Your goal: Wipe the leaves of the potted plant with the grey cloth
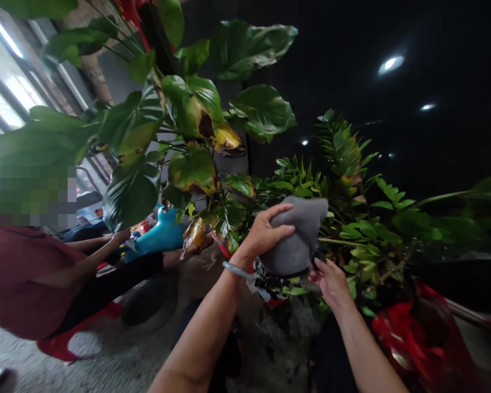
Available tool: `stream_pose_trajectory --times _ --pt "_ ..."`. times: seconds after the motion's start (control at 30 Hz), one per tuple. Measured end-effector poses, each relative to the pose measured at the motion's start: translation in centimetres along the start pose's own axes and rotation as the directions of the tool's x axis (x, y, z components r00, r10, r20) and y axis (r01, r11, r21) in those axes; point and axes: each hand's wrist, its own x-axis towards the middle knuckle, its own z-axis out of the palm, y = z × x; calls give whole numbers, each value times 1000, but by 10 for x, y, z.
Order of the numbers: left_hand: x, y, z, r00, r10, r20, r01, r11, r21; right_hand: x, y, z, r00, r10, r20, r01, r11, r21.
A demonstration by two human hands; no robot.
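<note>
Cloth (298, 240) gripped in half-open left hand (265, 230); right hand (332, 280) curled alongside, hold unclear.

Barred window (12, 82): washed-out brightness at ten o'clock
Black panel (352, 49): dim, white glare spots near two o'clock
Edge leaf (489, 191): blurred at three o'clock
Pixelated patch (30, 195): nine o'clock
</note>
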Motion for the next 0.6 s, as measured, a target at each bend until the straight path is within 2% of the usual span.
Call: stream_pose_trajectory --times 0.07,0.13,0.2,0.27,0.33,0.37,0.4,0.47,0.53,0.6 --pt "14 -2 7 998 40 -46 -39 999 24 1 -1 0 1000 6 12 -6 1000 -18" --pt "15 -17 14 1000 -2 -23 4 995 97 2 0 0 1000 21 18 -20 999 -40" --pt "4 -35 17 990 -125 69 108 972 208 2 2 -2 999 50 19 -48 996 -74" --pt "-12 -46 12 948 -249 199 192 944 268 1 4 -6 996 86 18 -84 990 -114" --pt "-21 -42 2 919 -274 285 218 953 212 1 5 -10 993 117 25 -112 983 -147" --pt "-21 -36 -3 927 -245 285 208 966 154 0 5 -11 991 128 34 -121 980 -158" --pt "-16 -27 -7 948 -196 251 177 979 97 0 4 -12 990 135 46 -126 978 -166" --pt "1 -11 -9 991 -79 108 76 997 26 0 4 -13 987 143 75 -128 976 -178" --pt "20 -3 -4 998 27 -51 -26 999 21 1 3 -11 985 141 96 -122 977 -177" --pt "29 -8 7 989 60 -132 -50 996 78 2 5 -9 986 135 97 -117 979 -166"
